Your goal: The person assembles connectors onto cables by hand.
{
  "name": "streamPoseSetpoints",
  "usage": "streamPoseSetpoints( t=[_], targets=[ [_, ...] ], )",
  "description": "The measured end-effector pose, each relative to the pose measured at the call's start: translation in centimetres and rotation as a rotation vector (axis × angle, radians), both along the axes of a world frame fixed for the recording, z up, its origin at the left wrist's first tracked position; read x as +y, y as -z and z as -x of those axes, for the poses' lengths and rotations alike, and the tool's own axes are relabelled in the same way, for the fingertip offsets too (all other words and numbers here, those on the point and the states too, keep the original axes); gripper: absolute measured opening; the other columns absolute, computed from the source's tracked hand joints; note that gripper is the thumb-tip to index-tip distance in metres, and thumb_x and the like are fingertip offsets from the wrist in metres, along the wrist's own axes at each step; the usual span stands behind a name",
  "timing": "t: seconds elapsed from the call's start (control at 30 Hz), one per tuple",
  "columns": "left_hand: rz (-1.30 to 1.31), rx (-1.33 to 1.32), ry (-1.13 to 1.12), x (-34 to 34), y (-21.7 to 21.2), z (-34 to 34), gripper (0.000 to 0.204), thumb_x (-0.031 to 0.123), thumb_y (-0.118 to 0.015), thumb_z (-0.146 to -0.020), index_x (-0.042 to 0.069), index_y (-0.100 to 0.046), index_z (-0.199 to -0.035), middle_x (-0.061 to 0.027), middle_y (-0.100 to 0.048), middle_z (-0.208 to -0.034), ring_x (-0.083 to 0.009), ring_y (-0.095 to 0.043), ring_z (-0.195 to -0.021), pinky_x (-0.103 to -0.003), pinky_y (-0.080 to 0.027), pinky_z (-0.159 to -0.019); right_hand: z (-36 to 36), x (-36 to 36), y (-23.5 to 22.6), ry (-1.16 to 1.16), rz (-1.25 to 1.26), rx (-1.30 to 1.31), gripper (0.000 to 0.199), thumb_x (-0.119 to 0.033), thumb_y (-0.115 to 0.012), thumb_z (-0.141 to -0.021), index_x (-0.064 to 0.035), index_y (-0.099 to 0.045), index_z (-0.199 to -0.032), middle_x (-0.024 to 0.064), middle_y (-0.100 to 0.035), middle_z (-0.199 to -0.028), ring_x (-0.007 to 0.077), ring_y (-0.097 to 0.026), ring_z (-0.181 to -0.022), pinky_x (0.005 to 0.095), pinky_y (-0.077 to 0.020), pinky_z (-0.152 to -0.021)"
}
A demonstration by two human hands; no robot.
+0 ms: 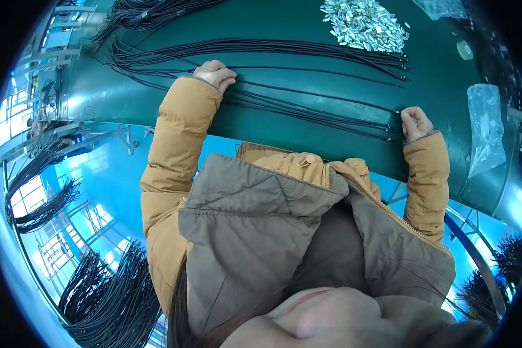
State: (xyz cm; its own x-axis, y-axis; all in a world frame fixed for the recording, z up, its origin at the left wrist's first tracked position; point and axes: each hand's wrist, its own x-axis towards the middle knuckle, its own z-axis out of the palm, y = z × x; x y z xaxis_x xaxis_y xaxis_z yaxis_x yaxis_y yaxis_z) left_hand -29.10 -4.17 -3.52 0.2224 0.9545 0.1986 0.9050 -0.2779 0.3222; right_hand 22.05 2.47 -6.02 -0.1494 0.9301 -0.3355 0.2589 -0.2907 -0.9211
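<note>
My left hand [214, 75] is closed in a pinch on a thin black cable [319, 94] above the green table [272, 130]. That cable runs to the right, where my right hand [416, 123] pinches its end between thumb and fingertips. Several more black cables [325, 118] lie just nearer to me, their small light-coloured ends beside my right hand. Farther off, a bundle of black cables [261, 46] stretches across the table, with one strand lying apart from it. My fingers partly hide the grip points.
A heap of small shiny metal pieces [362, 26] lies at the far side. To the right are a clear plastic bag [486, 127] and a small pale roll [464, 50]. Another cable bunch [139, 14] is at the far left. Cables hang [113, 290] from a rack at lower left.
</note>
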Motion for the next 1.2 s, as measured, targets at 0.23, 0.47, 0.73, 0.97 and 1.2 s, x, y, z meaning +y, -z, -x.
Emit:
streamPoseSetpoints(
  t=[0.23,0.47,0.73,0.97,1.2],
  targets=[
    [-0.153,0.167,0.007,-1.0,0.7,1.3,0.009,0.011,-0.069,-0.075,0.014,-0.072,-0.083,-0.0026,-0.062,-0.091,-0.0234,-0.06,-0.084,-0.033,-0.05,-0.076,-0.6,0.3,0.0,-0.158,-0.03,-0.154,0.006,-0.011,-0.058,-0.085,-0.006,-0.059,-0.082,-0.002,-0.048,-0.055,0.0064,-0.041,-0.047,0.019,-0.0314,-0.047],
    [-0.104,0.185,-0.055,-1.2,1.0,1.0,0.028,0.004,-0.067,-0.075,0.006,-0.065,-0.102,-0.0111,-0.062,-0.1,-0.0287,-0.06,-0.087,-0.036,-0.051,-0.078,-1.2,1.0,0.8,-0.28,-0.013,-0.249,0.005,-0.011,-0.057,-0.086,-0.0071,-0.057,-0.082,-0.0011,-0.05,-0.059,0.0064,-0.041,-0.045,0.019,-0.0305,-0.044],
    [0.093,0.194,0.135,2.6,-5.3,-10.5,0.018,0.019,-0.055,-0.084,0.006,-0.057,-0.097,-0.0127,-0.059,-0.099,-0.0307,-0.058,-0.091,-0.04,-0.051,-0.077,-0.7,2.1,-3.4,0.134,0.214,0.07,0.014,-0.024,-0.057,-0.089,-0.0099,-0.056,-0.088,0.0004,-0.05,-0.061,0.008,-0.038,-0.043,0.0216,-0.0269,-0.038],
    [0.201,0.268,0.341,5.7,-5.5,-19.4,0.027,0.023,-0.051,-0.086,0.009,-0.055,-0.108,-0.0118,-0.055,-0.109,-0.0305,-0.055,-0.099,-0.044,-0.046,-0.086,-1.2,5.1,-1.3,0.197,0.678,0.449,0.015,-0.026,-0.055,-0.091,-0.0122,-0.058,-0.095,0.0037,-0.056,-0.072,0.0141,-0.046,-0.05,0.0221,-0.0269,-0.038],
    [0.257,0.245,0.341,5.7,-3.8,-21.5,0.03,0.025,-0.052,-0.085,0.008,-0.054,-0.11,-0.0125,-0.053,-0.113,-0.0309,-0.054,-0.103,-0.044,-0.046,-0.087,-3.4,7.5,2.1,0.12,0.668,0.929,0.01,-0.017,-0.054,-0.092,-0.0088,-0.056,-0.098,0.0056,-0.057,-0.078,0.0134,-0.045,-0.053,0.0268,-0.0327,-0.041]
  ],
)
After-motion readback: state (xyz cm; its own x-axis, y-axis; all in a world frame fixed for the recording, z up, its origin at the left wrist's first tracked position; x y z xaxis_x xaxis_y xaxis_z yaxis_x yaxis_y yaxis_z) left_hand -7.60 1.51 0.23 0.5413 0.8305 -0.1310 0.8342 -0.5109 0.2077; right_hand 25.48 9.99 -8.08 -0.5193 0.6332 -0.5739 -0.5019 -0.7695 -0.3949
